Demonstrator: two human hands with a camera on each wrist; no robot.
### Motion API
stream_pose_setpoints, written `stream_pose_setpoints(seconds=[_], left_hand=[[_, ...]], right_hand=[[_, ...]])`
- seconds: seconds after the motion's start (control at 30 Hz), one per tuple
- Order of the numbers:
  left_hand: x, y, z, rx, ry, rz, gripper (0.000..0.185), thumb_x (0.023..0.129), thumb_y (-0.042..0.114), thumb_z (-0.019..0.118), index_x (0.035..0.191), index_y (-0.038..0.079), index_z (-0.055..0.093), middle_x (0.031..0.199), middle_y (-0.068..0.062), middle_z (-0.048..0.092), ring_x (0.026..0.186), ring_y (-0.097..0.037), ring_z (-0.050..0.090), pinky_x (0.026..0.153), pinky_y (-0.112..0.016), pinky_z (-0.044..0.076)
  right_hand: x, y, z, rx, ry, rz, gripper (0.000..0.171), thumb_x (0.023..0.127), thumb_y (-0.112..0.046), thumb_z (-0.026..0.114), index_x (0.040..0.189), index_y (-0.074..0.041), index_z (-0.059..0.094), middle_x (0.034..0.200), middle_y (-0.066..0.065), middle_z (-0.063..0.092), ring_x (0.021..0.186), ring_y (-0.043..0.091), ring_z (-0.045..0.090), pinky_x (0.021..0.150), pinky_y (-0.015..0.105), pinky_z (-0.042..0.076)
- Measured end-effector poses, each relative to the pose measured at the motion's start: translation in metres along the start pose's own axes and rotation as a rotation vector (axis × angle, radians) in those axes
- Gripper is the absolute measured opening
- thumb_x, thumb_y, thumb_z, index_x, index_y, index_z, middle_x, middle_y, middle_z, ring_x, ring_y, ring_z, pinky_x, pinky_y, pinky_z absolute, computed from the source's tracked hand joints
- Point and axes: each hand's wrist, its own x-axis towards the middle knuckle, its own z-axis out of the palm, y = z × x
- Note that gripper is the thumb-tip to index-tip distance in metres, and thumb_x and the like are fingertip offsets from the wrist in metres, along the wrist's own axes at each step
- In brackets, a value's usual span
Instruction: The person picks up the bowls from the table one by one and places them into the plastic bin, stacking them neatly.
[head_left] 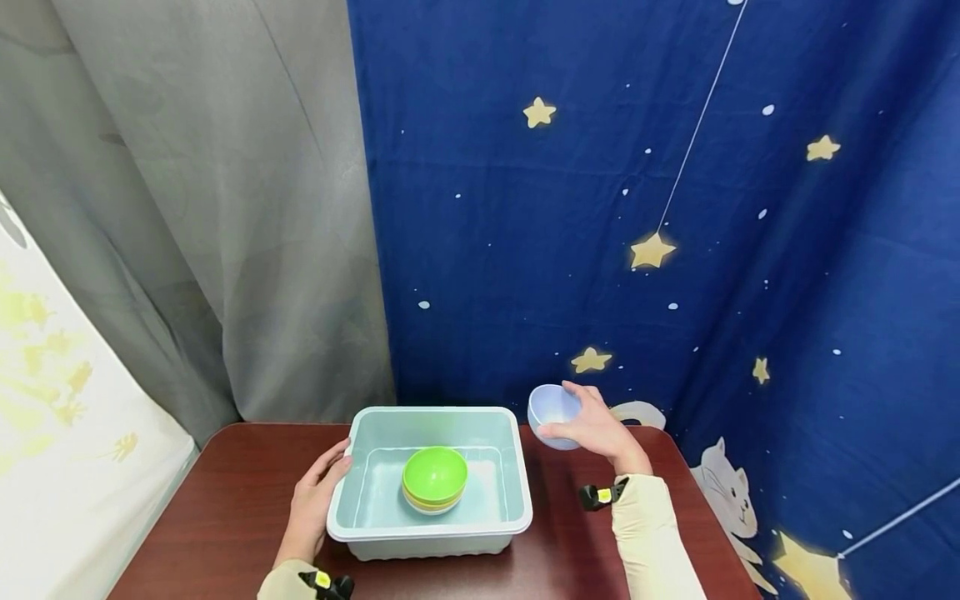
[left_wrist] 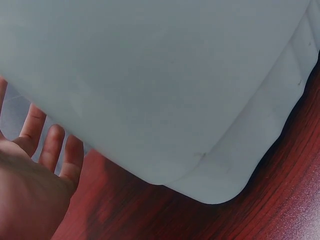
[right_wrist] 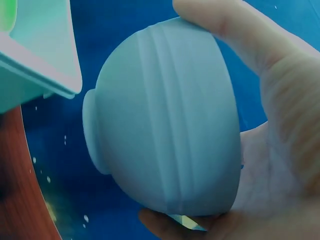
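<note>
A light blue bowl (head_left: 553, 415) is held up by my right hand (head_left: 596, 423), to the right of a pale green plastic basin (head_left: 427, 530). In the right wrist view the thumb and fingers span the bowl (right_wrist: 165, 120) from both sides, its foot pointing left toward the basin (right_wrist: 50, 60). My left hand (head_left: 313, 498) touches the basin's left rim with fairly straight fingers; the left wrist view shows them along the outer wall (left_wrist: 150, 100). Inside the basin sits a small stack of bowls: a green bowl (head_left: 435, 473) on top, yellow and white edges beneath.
The basin stands on a dark red wooden table (head_left: 232, 500). Behind it hang a grey curtain (head_left: 292, 250) and a blue curtain with stars (head_left: 525, 250). White printed cloth (head_left: 67, 400) hangs at the left. Both wrists carry black cameras, such as the one on the right sleeve (head_left: 596, 497).
</note>
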Motion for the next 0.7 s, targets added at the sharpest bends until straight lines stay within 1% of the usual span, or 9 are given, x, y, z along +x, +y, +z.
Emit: stream_pose_setpoints(seconds=[0.17,0.23,0.37,0.47,0.6,0.7], left_hand=[[0.001,0.001,-0.001,0.011,-0.006,-0.005,0.066,0.093,0.064,0.062,0.150,0.033,0.050,0.158,-0.005,0.046,0.097,0.017,0.055,0.083,-0.013,0.049],[0.001,0.001,-0.002,0.021,-0.006,-0.007,0.068,0.092,0.066,0.062,0.150,0.033,0.050,0.159,-0.005,0.045,0.097,0.017,0.054,0.083,-0.014,0.048],[0.002,0.002,-0.005,0.034,-0.007,-0.006,0.070,0.091,0.068,0.061,0.151,0.033,0.049,0.160,-0.005,0.044,0.096,0.017,0.054,0.083,-0.014,0.048],[0.002,0.003,-0.006,0.033,-0.005,-0.005,0.071,0.091,0.068,0.061,0.151,0.032,0.049,0.159,-0.006,0.045,0.095,0.017,0.054,0.082,-0.014,0.048],[0.001,0.002,-0.005,0.038,-0.006,-0.003,0.070,0.092,0.067,0.062,0.151,0.032,0.049,0.159,-0.006,0.046,0.095,0.018,0.054,0.082,-0.014,0.048],[0.001,0.002,-0.003,0.044,-0.003,0.007,0.068,0.093,0.065,0.061,0.150,0.032,0.050,0.158,-0.005,0.047,0.096,0.018,0.054,0.083,-0.013,0.048]], right_hand=[[0.006,-0.015,0.008,-0.039,-0.010,-0.030,0.106,0.069,-0.055,0.088,0.156,-0.020,0.041,0.153,0.013,0.042,0.130,0.037,0.041,0.098,0.054,0.048],[0.009,-0.022,0.012,-0.046,-0.022,-0.050,0.106,0.069,-0.056,0.088,0.156,-0.021,0.040,0.153,0.012,0.043,0.131,0.037,0.040,0.098,0.055,0.048],[0.016,-0.034,0.023,-0.042,-0.060,-0.082,0.106,0.069,-0.057,0.088,0.157,-0.023,0.039,0.155,0.010,0.043,0.131,0.033,0.046,0.100,0.054,0.048],[0.019,-0.042,0.033,-0.019,-0.091,-0.118,0.106,0.069,-0.057,0.089,0.157,-0.026,0.040,0.156,0.009,0.043,0.130,0.030,0.049,0.102,0.052,0.048],[0.021,-0.049,0.045,0.016,-0.137,-0.179,0.107,0.067,-0.054,0.091,0.157,-0.025,0.041,0.154,0.006,0.046,0.128,0.028,0.050,0.103,0.050,0.048],[0.023,-0.051,0.051,0.010,-0.180,-0.221,0.107,0.066,-0.054,0.091,0.157,-0.025,0.041,0.152,0.004,0.047,0.128,0.026,0.049,0.102,0.047,0.048]])
